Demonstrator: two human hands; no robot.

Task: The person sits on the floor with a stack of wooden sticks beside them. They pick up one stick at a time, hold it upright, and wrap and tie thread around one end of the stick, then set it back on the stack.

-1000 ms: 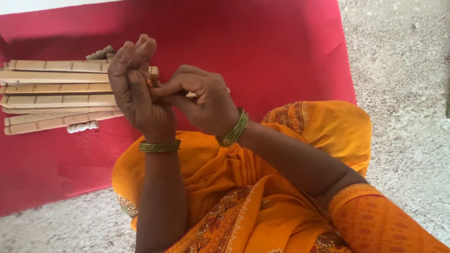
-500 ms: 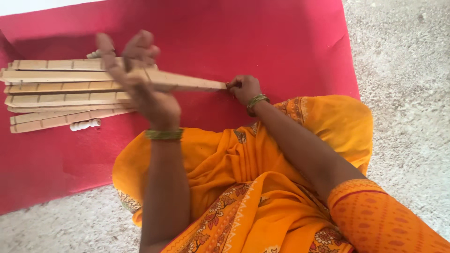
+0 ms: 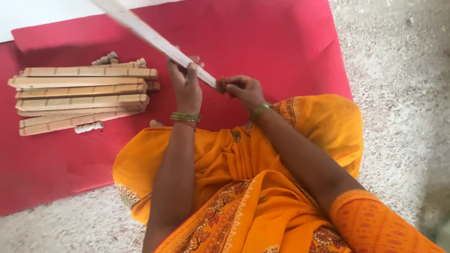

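So the long wooden slat [image 3: 154, 37] is up in the air, tilted, running from the top of the view down and to the right toward the person's lap. It's a bit motion-blurred at the far end, so I can't make out any detail up there. The left hand [image 3: 186, 86] has its grip closed around the slat a little above its lower end, fingers wrapped over the top edge. The right hand [image 3: 241, 90] is pinched shut on the very bottom tip of the slat, just beside the left hand; the two hands are nearly touching.

Both wrists carry green bangles [image 3: 185, 116]. Right under the slat and hands is the orange sari [image 3: 243, 187] with a patterned border, covering the person's folded legs.

Left of the slat, well apart from the hands, there's a stack of wooden slats [image 3: 82, 96] lying flat, all pointing roughly the same way, with notches along their edges. A few small turned wooden pegs [image 3: 107, 59] sit just behind that stack, and one pale peg [image 3: 89, 126] lies just in front of it.

All of that rests on a red mat [image 3: 262, 42], which is spread over a speckled grey floor [image 3: 403, 84].
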